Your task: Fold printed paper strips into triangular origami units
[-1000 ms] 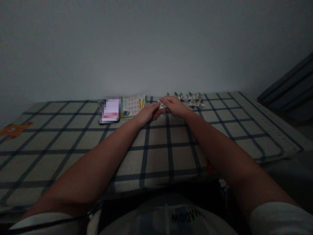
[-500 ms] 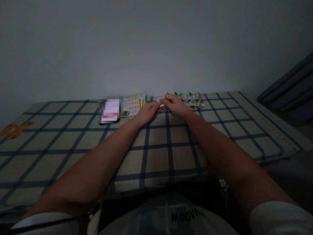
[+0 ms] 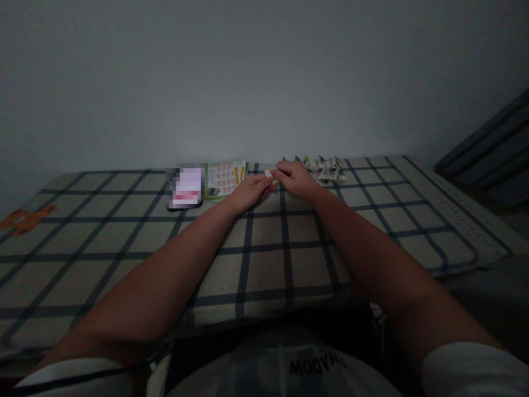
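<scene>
Near the far edge of the table, my left hand [image 3: 250, 192] and my right hand [image 3: 296, 178] meet, both closed on one small piece of folded white paper [image 3: 269, 173]. Thumbs and fingertips pinch it from either side, and most of it is hidden behind them. Just left of my left hand lies a stack of printed paper sheets [image 3: 225, 176] in green, yellow and white. Beyond my right hand sits a cluster of small folded paper pieces [image 3: 330, 168] with pointed corners, patterned in white and green.
A blue-and-white checked cloth [image 3: 264, 264] covers the table. Left of the sheets lies a phone [image 3: 188, 187] with a lit, blurred screen. An orange object [image 3: 27, 219] is at the far left edge. A plain wall [image 3: 264, 82] rises behind the table; dark draped fabric [image 3: 491, 149] hangs at right.
The white paper shows less between my fingers, as my fingertips have closed further over it. Both hands have shifted only slightly; the sheets, phone and folded pieces stay put.
</scene>
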{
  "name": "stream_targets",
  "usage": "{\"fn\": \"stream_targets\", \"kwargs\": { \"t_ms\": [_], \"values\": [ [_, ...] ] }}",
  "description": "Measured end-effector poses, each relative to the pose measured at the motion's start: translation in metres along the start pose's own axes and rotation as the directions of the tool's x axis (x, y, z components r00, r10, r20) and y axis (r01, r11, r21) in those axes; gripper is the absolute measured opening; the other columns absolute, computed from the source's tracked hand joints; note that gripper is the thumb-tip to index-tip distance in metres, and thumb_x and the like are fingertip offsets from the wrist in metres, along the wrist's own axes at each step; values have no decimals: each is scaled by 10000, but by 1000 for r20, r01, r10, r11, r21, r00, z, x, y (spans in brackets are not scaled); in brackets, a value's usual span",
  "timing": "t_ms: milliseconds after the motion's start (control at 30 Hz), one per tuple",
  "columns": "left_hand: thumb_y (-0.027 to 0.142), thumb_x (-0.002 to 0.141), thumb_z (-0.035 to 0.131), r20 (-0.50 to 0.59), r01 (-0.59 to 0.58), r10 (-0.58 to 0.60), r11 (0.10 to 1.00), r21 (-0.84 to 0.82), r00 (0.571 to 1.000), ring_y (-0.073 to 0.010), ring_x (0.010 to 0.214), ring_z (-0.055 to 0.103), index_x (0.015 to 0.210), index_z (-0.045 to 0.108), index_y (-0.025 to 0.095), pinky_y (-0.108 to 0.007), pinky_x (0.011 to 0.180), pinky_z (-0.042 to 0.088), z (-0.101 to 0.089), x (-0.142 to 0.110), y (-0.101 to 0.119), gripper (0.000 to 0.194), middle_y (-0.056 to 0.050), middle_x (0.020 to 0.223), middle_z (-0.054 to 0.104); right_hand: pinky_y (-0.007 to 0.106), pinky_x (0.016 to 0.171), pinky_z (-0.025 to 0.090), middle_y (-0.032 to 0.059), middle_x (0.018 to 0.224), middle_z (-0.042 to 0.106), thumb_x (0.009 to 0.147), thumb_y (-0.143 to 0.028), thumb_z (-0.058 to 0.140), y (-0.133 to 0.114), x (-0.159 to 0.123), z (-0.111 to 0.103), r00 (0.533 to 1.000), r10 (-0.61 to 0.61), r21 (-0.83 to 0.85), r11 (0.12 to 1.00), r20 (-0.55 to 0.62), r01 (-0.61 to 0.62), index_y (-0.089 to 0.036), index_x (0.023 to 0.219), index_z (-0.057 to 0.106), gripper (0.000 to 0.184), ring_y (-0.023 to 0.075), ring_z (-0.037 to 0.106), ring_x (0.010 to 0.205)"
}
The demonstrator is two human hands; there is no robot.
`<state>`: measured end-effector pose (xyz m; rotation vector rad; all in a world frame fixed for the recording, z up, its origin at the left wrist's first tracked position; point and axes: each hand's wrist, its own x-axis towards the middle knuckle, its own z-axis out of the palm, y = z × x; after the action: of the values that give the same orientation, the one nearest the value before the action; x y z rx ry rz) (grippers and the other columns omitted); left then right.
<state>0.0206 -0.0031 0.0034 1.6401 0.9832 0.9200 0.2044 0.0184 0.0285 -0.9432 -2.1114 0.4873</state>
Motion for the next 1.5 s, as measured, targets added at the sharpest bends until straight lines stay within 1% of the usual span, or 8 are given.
{"fn": "stream_targets", "kwargs": {
  "t_ms": [233, 367, 500, 633, 733, 933, 1300, 1500],
  "values": [
    [503, 910, 581, -125, -9, 21, 995, 100, 992, -108, 504, 333, 660, 581, 190, -270, 509, 221, -4, 2, 4, 400, 29, 550, 404, 325, 703, 271, -17, 640, 401, 981, -353, 555, 2, -2, 3, 996, -80, -26, 997, -35, 79, -224, 641, 385, 401, 155, 382, 686],
    [514, 946, 589, -56, -127, 141, 971, 203, 988, -110, 535, 361, 735, 650, 173, -257, 535, 270, -6, -3, 11, 405, 36, 573, 437, 289, 636, 306, -23, 627, 416, 976, -478, 581, 8, 0, 8, 993, 116, 231, 967, -7, -111, -226, 647, 433, 441, 147, 398, 655],
    [504, 976, 575, 55, -244, 238, 948, 205, 970, -156, 752, 605, 850, 741, 143, -263, 737, 464, -3, -6, 18, 417, -41, 774, 686, 256, 548, 359, -32, 661, 491, 942, -468, 638, 5, 1, 11, 938, 289, 624, 701, 193, -344, -219, 749, 508, 341, 117, 435, 559],
    [491, 996, 560, 66, -294, 287, 923, 248, 956, -184, 873, 674, 908, 771, 134, -287, 848, 506, 0, -5, 21, 425, -76, 907, 762, 226, 510, 378, -40, 629, 513, 922, -328, 649, -1, 1, 10, 915, 316, 782, 490, 252, -385, -202, 762, 526, 238, 91, 451, 507],
    [490, 996, 559, 61, -323, 319, 906, 274, 946, -189, 873, 680, 868, 756, 139, -297, 860, 520, 0, -5, 22, 422, -69, 866, 749, 207, 494, 377, -47, 615, 520, 896, -330, 687, -2, 1, 9, 913, 312, 822, 424, 263, -381, -193, 763, 541, 240, 80, 457, 506],
    [515, 1010, 499, 37, -333, 340, 886, 321, 940, -191, 875, 673, 842, 726, 161, -311, 874, 529, -3, -1, 16, 454, -53, 814, 713, 209, 498, 388, -40, 664, 569, 796, -532, 821, 7, 0, 11, 947, 232, 800, 512, 222, -313, -201, 788, 572, 414, 85, 503, 550],
    [457, 991, 514, 57, -315, 318, 871, 377, 946, -196, 853, 660, 891, 748, 176, -313, 852, 520, -6, 6, 3, 379, -42, 853, 731, 250, 538, 401, -37, 659, 519, 758, -357, 799, 16, 1, 11, 944, 283, 843, 455, 170, -288, -208, 698, 524, 319, 107, 504, 589],
    [468, 1005, 465, -97, -257, 347, 830, 496, 933, -189, 749, 611, 881, 764, 172, -312, 754, 474, -11, 9, -4, 438, -33, 760, 680, 242, 549, 377, -46, 631, 548, 816, -500, 792, 21, 4, 14, 958, 279, 693, 678, 66, -245, -209, 733, 580, 369, 98, 483, 565]
  ]
}}
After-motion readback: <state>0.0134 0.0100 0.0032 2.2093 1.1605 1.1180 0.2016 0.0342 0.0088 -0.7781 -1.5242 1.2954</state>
